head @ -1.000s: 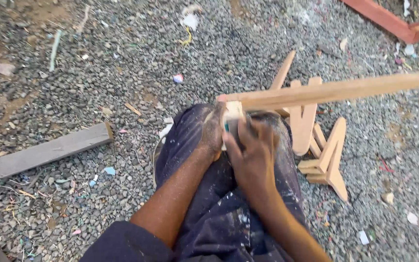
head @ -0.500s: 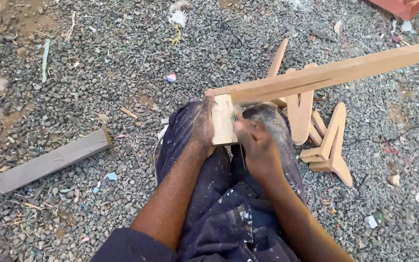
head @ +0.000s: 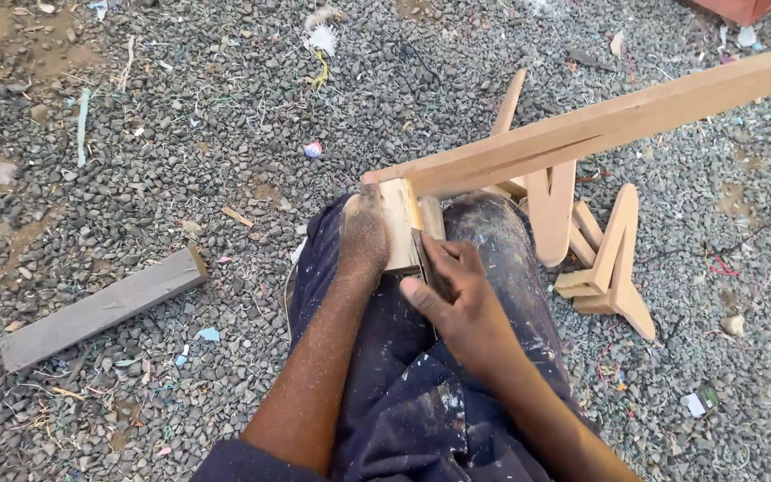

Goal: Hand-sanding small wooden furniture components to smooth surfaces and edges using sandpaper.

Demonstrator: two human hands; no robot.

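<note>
A long pale wooden piece (head: pixel 600 120) rests with its near end on my lap and runs up to the right edge of the view. My left hand (head: pixel 363 236), dusted with sawdust, grips that near end from the left side. My right hand (head: pixel 457 299) pinches a small dark sheet, likely sandpaper (head: pixel 423 254), and presses it against the end of the wood. Both hands lie over my paint-spattered dark trousers (head: pixel 457 402).
A stack of cut, angled wooden pieces (head: pixel 609 259) lies on the gravel to the right of my knee. A grey plank (head: pixel 104 308) lies on the gravel at the left. Scraps of litter and a feather (head: pixel 321 37) are scattered around.
My right hand has slid back toward me, off the end of the wood, exposing more of its flat face. The long piece now sits a little lower and nearer in view.
</note>
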